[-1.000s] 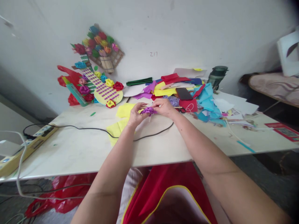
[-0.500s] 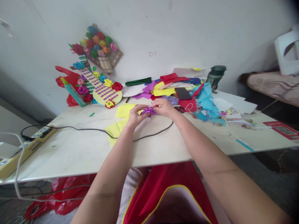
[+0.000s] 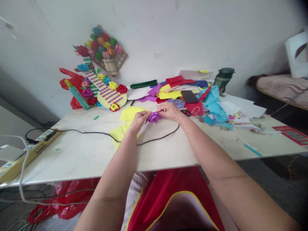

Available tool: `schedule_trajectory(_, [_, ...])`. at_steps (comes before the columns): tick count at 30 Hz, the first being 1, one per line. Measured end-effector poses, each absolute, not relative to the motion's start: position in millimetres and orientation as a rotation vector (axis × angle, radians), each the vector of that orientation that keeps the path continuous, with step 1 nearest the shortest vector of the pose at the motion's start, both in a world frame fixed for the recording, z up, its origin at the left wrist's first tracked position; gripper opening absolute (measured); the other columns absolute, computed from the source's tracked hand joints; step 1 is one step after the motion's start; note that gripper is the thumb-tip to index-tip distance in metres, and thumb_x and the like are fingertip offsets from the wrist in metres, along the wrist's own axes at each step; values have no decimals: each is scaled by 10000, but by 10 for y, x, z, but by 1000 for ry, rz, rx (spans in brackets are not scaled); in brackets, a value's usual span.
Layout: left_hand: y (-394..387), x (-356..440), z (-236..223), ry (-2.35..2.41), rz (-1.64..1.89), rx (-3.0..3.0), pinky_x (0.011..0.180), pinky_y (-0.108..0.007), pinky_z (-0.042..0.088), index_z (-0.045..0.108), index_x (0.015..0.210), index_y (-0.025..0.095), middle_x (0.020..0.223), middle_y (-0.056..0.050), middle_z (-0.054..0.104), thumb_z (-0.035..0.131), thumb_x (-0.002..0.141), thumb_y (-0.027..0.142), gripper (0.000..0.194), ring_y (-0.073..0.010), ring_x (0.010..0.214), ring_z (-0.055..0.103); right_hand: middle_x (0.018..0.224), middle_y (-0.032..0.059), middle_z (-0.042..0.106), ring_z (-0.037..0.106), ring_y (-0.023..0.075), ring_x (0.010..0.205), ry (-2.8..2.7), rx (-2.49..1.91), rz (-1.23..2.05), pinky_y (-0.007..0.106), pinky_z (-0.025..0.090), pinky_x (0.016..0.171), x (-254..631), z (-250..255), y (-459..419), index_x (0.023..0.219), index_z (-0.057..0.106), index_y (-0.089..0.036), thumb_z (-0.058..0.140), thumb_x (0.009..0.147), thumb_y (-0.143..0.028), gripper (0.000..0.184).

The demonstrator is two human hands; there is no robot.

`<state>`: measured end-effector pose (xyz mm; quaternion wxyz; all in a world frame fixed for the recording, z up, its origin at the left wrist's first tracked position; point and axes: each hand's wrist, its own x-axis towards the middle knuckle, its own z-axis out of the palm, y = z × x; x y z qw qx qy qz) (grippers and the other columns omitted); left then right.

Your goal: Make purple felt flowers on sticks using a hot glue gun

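Note:
Between my two hands is a purple paper flower [image 3: 154, 117], its ruffled petals facing me, just above the table. My left hand [image 3: 140, 120] pinches its left edge with thumb and fingers. From the right, my right hand [image 3: 169, 111] has its fingers closed at the flower's upper right edge. A thin pale stick [image 3: 183, 108] shows just right of my right hand, by the dark scissors handles [image 3: 187, 112]. Yellow crepe paper [image 3: 119, 131] lies beside and partly under my left forearm.
A black cable [image 3: 81, 132] runs across the table from a power strip [image 3: 31, 152] at the left. A guitar-shaped craft [image 3: 110, 96] with paper flowers leans at the back left. Coloured paper [image 3: 170, 94], a phone [image 3: 189, 96] and a dark bottle [image 3: 223, 80] sit at the back.
The purple flower has turned so more of its petals face me. My left fingers have shifted to its side and cover less of it. The view has moved slightly.

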<state>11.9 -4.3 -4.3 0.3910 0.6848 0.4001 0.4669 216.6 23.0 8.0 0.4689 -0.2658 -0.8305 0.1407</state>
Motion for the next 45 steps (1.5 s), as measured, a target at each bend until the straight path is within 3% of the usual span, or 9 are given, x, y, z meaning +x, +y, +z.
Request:
schedule_trajectory(9, [-86,165,22,1045,1203,1745,499,-260,278,570,594,170,511,26,407,642,752,538,407,-96,509,350,809,53,708,628,149,726,-2107,-761,232,265,481,681,2174,46,233,797,776,-176,585,765,-157,195])
schedule_trajectory(14, [-74,165,15,1109,1307,1736,472,-259,273,539,569,178,483,27,408,603,765,547,423,-95,477,350,1040,118,687,615,223,956,-2070,-815,-126,344,489,833,2142,98,151,986,764,-157,563,781,-166,287])
schedule_trajectory(18, [19,96,-35,1215,1450,1743,501,-263,305,471,526,194,496,18,403,554,806,495,419,-112,510,385,1022,125,686,598,255,980,-1994,-983,-378,380,454,895,2130,145,40,1009,749,-146,538,790,-190,307])
schedule_trajectory(24, [143,2,-73,1451,1615,1892,639,-282,377,400,482,205,519,-4,429,531,835,395,421,-156,636,474,1081,104,692,618,243,1003,-2118,-1504,-243,318,462,812,2112,120,-37,1081,714,-172,474,823,-189,353])
schedule_trajectory(32, [120,22,-50,1585,1609,2012,666,-308,378,349,468,214,525,-24,449,487,870,387,460,-174,654,486,1258,188,606,552,327,1187,-2359,-1903,-100,405,439,955,2032,35,-19,1383,495,-152,526,790,-176,594])
schedule_trajectory(37, [103,54,-27,1633,1582,2014,699,-320,397,397,477,215,567,-35,521,502,871,363,433,-178,670,515,1245,202,619,577,314,1172,-2291,-1957,-89,410,462,934,1983,-12,-13,1333,542,-148,508,825,-181,510])
schedule_trajectory(42, [126,23,-35,1615,1605,1968,708,-317,398,393,473,220,553,-35,511,490,867,385,438,-183,671,509,1001,197,719,670,332,969,-2171,-1968,-134,418,509,804,2186,116,7,1041,712,-140,590,802,-258,294])
schedule_trajectory(45, [154,-9,-52,1582,1632,1938,701,-315,391,380,461,224,530,-32,477,490,863,404,453,-194,687,514,986,183,728,679,333,936,-2046,-1967,-109,406,514,754,2382,198,66,991,735,-178,615,757,-265,276])
